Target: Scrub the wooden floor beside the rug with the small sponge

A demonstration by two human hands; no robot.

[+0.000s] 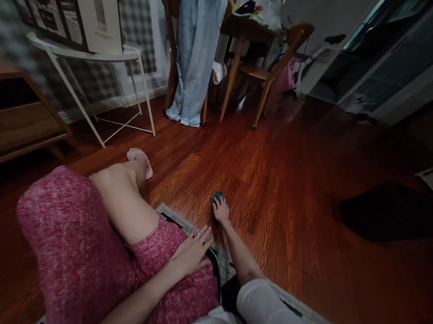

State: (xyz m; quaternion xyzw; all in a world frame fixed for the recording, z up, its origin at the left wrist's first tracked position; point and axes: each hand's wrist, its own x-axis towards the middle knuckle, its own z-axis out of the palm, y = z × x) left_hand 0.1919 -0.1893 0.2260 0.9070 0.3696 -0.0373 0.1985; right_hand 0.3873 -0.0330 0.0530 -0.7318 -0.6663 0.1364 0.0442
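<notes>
My left hand (191,252) rests flat on the pink fabric of the shorts (172,286), its fingers stretched out and a ring on one of them. Down by the floor, my right hand (220,210) is closed over a small dark teal thing (217,196), with the fingers lying across its top. Its kind is too small and dim to make out, and the palm hides part of it. The arm reaches past the edge of a grey and black patterned rug (225,258) to the reddish wood floor (268,188).
Ahead stand a wooden chair with light blue jeans (196,51) over it, a table (249,29) with things on it, and another chair (266,74). A white side table (92,55) bears framed pictures. A black rounded object (389,213) lies at the right.
</notes>
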